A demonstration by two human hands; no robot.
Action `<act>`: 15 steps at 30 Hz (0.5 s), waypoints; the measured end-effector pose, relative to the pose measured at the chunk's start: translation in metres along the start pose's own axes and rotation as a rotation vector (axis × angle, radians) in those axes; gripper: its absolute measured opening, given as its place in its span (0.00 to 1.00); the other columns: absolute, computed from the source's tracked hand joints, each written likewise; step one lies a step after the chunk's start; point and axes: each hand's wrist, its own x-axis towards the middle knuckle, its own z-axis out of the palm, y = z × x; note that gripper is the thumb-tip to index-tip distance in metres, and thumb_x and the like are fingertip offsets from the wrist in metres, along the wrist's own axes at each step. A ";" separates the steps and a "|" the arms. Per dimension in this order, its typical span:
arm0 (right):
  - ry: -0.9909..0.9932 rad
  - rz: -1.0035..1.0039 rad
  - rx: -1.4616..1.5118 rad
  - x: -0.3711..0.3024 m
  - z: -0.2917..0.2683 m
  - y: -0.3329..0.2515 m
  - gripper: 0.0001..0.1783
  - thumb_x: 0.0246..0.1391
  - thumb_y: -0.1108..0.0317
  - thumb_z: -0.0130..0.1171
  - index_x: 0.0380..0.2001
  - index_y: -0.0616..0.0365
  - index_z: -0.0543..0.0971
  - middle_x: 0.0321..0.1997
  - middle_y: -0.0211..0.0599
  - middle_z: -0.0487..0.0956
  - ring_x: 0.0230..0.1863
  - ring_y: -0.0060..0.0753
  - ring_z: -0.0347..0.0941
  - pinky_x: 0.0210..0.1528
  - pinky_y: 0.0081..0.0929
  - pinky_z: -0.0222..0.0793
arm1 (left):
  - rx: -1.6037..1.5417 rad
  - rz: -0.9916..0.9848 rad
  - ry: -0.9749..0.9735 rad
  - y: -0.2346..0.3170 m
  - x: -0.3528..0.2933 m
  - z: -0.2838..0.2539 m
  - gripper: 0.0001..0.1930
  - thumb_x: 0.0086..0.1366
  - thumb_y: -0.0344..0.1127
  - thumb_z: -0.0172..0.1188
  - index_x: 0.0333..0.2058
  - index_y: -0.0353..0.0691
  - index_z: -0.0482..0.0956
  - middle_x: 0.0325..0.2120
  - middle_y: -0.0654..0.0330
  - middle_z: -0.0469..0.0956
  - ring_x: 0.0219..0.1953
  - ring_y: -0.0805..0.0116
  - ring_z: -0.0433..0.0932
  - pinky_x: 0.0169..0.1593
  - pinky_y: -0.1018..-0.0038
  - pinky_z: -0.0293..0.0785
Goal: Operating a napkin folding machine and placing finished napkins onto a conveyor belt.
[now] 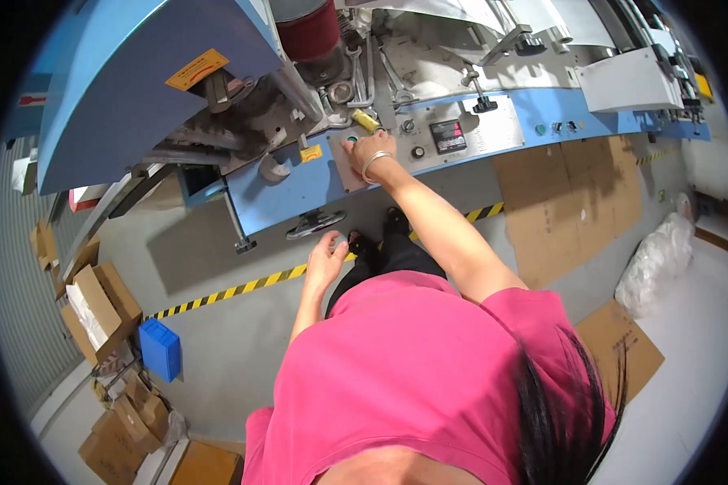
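Observation:
My right hand (pixel 372 151) reaches out to the control panel on the front of a blue machine (pixel 287 187). Its fingers rest on the panel beside a green button (pixel 352 139), partly hiding that part. A bracelet circles the wrist. Just beyond the fingertips lies a small yellow cylinder (pixel 366 120). To the right on the same panel are a black knob (pixel 417 152) and a small meter with a red display (pixel 448 136). Lower down, my left hand (pixel 327 260) hangs in the air near a black handwheel (pixel 316 225), fingers apart and loosely bent, holding nothing.
Wrenches (pixel 356 73) lie on the machine top near a dark red cylinder (pixel 309 32). Yellow-black floor tape (pixel 251 287) runs beneath me. Cardboard boxes (pixel 97 311) and a blue bin (pixel 160 349) stand at left. Flat cardboard (pixel 566 210) and a plastic bundle (pixel 657 263) are at right.

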 end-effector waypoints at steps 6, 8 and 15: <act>0.028 0.023 0.008 -0.005 -0.003 -0.004 0.33 0.58 0.42 0.31 0.35 0.54 0.80 0.43 0.39 0.77 0.52 0.39 0.66 0.49 0.32 0.61 | -0.014 0.008 -0.030 -0.009 -0.007 0.002 0.22 0.57 0.43 0.55 0.49 0.39 0.68 0.41 0.46 0.74 0.38 0.56 0.76 0.43 0.66 0.70; 0.061 0.042 0.029 -0.006 -0.003 -0.004 0.32 0.57 0.42 0.32 0.35 0.54 0.80 0.43 0.39 0.77 0.51 0.39 0.66 0.48 0.32 0.61 | 0.049 0.037 -0.040 -0.004 -0.012 0.002 0.22 0.57 0.43 0.55 0.49 0.38 0.68 0.40 0.47 0.74 0.38 0.56 0.76 0.43 0.66 0.70; 0.173 0.058 0.048 -0.005 0.018 -0.002 0.31 0.56 0.41 0.34 0.35 0.52 0.80 0.46 0.44 0.74 0.50 0.42 0.66 0.45 0.34 0.62 | 0.192 0.052 -0.122 -0.004 -0.027 0.013 0.23 0.58 0.44 0.55 0.48 0.37 0.68 0.40 0.45 0.73 0.39 0.55 0.75 0.44 0.64 0.69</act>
